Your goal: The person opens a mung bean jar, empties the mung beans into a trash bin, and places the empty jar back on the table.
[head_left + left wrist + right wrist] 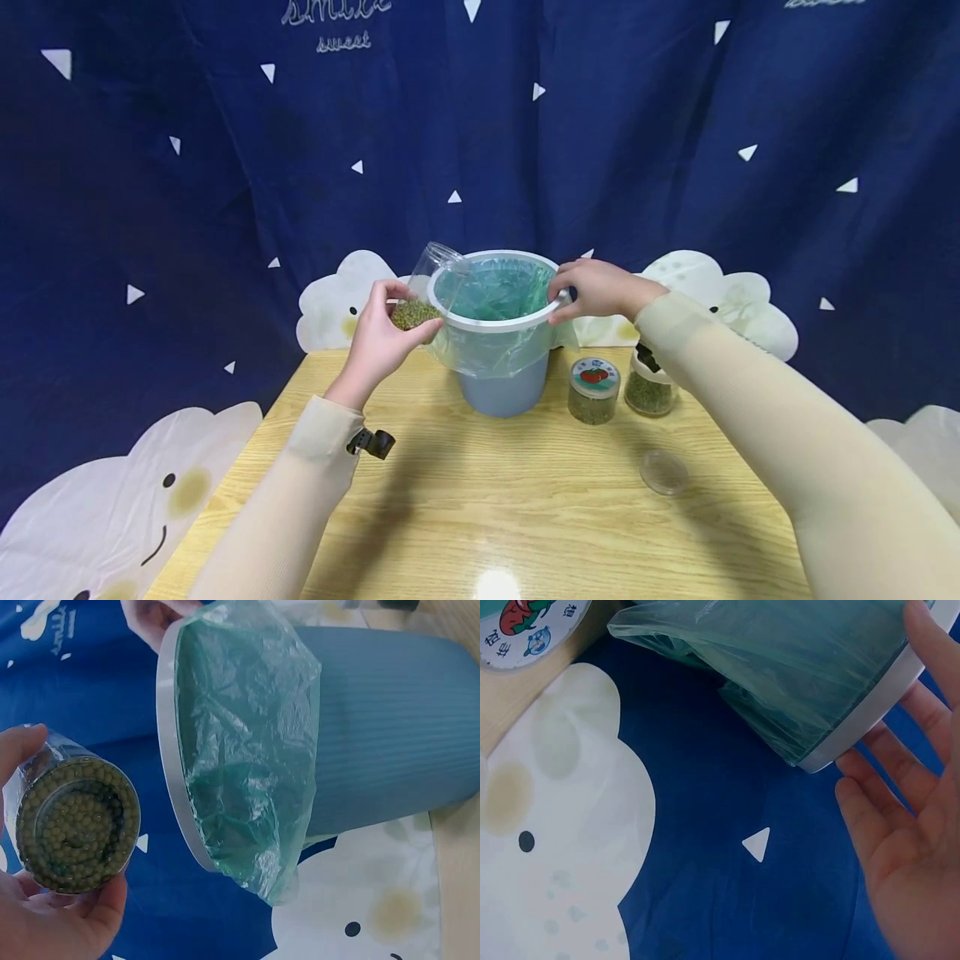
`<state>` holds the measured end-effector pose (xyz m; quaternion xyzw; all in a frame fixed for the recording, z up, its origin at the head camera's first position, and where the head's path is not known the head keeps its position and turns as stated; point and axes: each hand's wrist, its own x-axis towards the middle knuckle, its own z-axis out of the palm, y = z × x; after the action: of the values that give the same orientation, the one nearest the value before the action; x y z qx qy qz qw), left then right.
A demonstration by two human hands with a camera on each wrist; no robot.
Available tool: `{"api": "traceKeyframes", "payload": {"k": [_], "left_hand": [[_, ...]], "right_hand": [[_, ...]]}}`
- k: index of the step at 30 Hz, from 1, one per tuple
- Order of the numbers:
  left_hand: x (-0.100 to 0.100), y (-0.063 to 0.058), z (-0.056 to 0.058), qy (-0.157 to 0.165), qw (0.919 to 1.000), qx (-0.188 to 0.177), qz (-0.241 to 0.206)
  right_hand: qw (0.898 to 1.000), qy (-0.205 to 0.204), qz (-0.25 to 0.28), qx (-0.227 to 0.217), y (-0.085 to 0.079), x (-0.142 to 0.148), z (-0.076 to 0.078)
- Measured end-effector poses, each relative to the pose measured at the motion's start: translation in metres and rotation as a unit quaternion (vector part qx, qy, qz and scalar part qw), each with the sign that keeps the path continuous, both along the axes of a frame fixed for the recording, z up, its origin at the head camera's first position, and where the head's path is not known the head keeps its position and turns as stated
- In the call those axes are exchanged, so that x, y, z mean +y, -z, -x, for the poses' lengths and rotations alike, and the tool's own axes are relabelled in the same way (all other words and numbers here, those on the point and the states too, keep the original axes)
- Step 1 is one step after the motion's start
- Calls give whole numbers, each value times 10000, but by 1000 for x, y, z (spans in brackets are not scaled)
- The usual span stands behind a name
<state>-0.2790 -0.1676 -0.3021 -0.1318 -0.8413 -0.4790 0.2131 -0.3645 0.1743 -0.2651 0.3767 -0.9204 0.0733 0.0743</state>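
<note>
In the head view my left hand [381, 335] grips a clear jar [427, 283] partly filled with small green beans [414, 315]. The jar tilts right, its threaded mouth over the near-left rim of a blue bin [502, 393], while the beans lie in its lower end. From the left wrist view, the jar's round base [79, 825] shows with fingers and thumb around it. A thin green plastic bag [491, 350] lines the bin and folds over its pale rim. My right hand [600, 287] holds the bin's right rim [870, 712], fingers and thumb on opposite sides.
Right of the bin stand a jar with a tomato-picture lid [594, 392] and another jar with green contents [649, 395], partly covered by the right wrist. A clear round lid [664, 472] lies on the wooden table [480, 492]. A dark blue curtain [480, 125] hangs behind.
</note>
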Motion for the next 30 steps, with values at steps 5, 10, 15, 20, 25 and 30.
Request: {"api": "traceKeyframes", "payload": {"k": [5, 10, 15, 20, 25, 30], "left_hand": [[-3, 0, 6, -120, 9999, 79, 21], [-4, 0, 8, -117, 9999, 122, 4], [-3, -1, 9, -132, 9998, 161, 45], [-3, -1, 11, -214, 9995, 179, 119], [-3, 1, 14, -244, 9996, 99, 69], [-5, 5, 16, -274, 9996, -31, -39]], "right_hand": [[10000, -6, 15, 0, 0, 0, -1], [10000, 5, 12, -9, 1, 0, -1], [10000, 22, 1, -17, 1, 1, -2], [10000, 9, -6, 3, 1, 1, -1], [10000, -1, 0, 6, 2, 2, 0], [10000, 10, -11, -4, 3, 2, 0]]}}
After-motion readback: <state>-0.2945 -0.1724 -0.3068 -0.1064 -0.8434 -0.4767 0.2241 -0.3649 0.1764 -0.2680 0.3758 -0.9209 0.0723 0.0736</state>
